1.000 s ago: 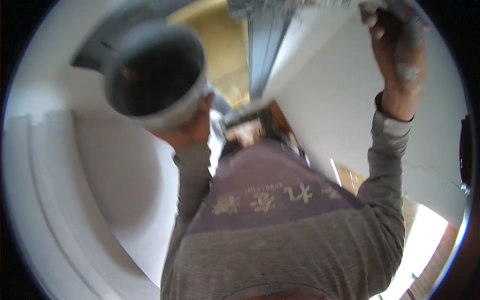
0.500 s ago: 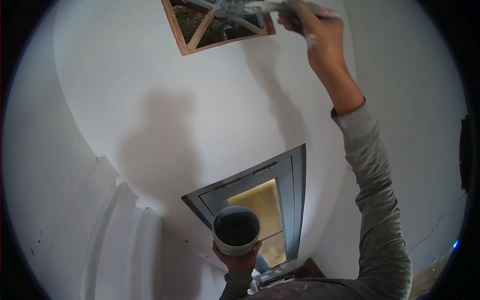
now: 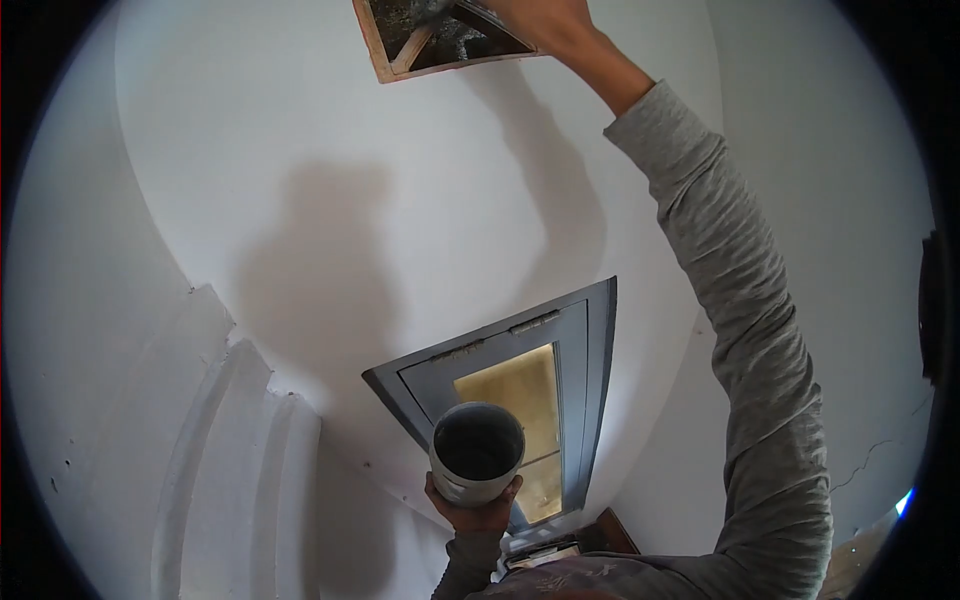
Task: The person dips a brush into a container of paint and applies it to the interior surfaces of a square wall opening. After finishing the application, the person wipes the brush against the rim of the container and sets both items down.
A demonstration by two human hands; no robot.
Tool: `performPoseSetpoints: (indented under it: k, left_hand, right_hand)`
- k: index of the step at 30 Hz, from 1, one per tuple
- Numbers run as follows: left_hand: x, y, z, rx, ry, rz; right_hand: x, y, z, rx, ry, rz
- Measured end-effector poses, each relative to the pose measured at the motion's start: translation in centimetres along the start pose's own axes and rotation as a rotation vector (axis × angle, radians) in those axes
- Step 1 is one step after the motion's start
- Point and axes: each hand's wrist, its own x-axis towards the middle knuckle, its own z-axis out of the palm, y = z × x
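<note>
Left hand (image 3: 480, 515) grasps pot (image 3: 473, 489) from below; tilting could cause a spill. Right hand (image 3: 548, 18) at far window (image 3: 410, 50); cannot tell what it grasps.

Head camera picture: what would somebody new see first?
Probably the round, grey, open-topped container low in the middle, held up by the left hand before a grey door with a yellowish pane. Next, the right hand at the top edge, overlapping a brown-framed, barred opening. Then the big shadow on the white wall, left of centre.
</note>
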Motion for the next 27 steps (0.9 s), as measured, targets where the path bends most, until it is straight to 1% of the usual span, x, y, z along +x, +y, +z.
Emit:
performPoseSetpoints:
  k: [2,5,8,10,11,14,17,20,21,24,26,27]
  left_hand:
    - [0.0,0.1,0.1,0.017,-0.008,0.006]
    - [-0.1,0.1,-0.3,-0.014,0.032,0.007]
    - [0.2,0.3,-0.7,-0.021,0.042,0.031]
    - [0.0,0.3,-1.3,-0.037,0.053,0.048]
    - [0.1,0.4,-1.8,-0.055,0.062,0.049]
    - [0.1,0.9,-1.3,-0.061,0.024,0.043]
    - [-0.4,0.6,-0.2,-0.045,0.081,0.064]
    - [-0.1,0.4,0.7,-0.055,0.123,0.069]
    - [-0.2,0.4,0.8,-0.047,0.138,0.074]
    - [-0.5,0.3,1.2,-0.021,0.161,0.096]
    - [-0.5,0.4,1.4,-0.033,0.113,0.094]
    - [-0.5,0.5,1.5,-0.015,0.121,0.103]
  right_hand:
    - [1.4,-1.9,-0.7,0.0,-0.088,0.062]
    - [2.5,-1.9,0.3,-0.198,-0.167,0.005]
    - [3.3,-4.4,-0.5,-0.161,-0.234,0.073]
    - [3.1,-3.3,0.7,-0.162,-0.246,-0.006]
    - [2.9,-2.9,1.0,-0.165,-0.249,-0.04]
    - [1.8,-3.9,0.2,-0.063,-0.257,0.11]
    - [0.7,-2.7,0.8,-0.09,-0.233,0.008]
    - [-0.3,-2.4,1.2,-0.051,-0.22,0.053]
    - [-1.0,-2.2,1.5,0.04,-0.181,0.021]
    - [-1.3,-2.2,0.5,0.088,-0.066,-0.109]
    - [-2.3,-0.8,0.7,0.061,-0.102,-0.004]
    - [-2.6,-0.6,0.6,0.044,-0.112,0.051]
